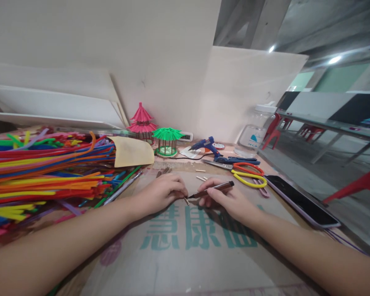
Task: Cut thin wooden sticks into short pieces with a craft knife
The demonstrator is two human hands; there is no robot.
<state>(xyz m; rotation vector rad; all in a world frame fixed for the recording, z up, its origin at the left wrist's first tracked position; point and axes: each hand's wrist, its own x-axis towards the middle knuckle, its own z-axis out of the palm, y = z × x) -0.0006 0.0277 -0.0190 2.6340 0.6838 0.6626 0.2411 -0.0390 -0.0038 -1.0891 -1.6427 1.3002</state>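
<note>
My right hand [217, 197] is closed around a brown marker pen [219, 187], its tip pointing left toward a small wooden stick [186, 201]. That short pale stick is pinched in the fingertips of my left hand [165, 191], and the pen tip appears to touch it or be very close. Several similar short sticks [200, 171] lie on the board just beyond my hands. Behind my left hand are some brown-coloured sticks [164, 171]. Both hands rest over a grey sheet [172, 271] printed with green characters.
Bundles of colourful pipe cleaners [49, 160] fill the left side. At the back stand a pink pagoda model [142, 121], a green-roofed pavilion model [167, 139] and a blue glue gun [205, 144]. To the right lie scissors [249, 176], a phone [302, 201] and a clear bottle [254, 129].
</note>
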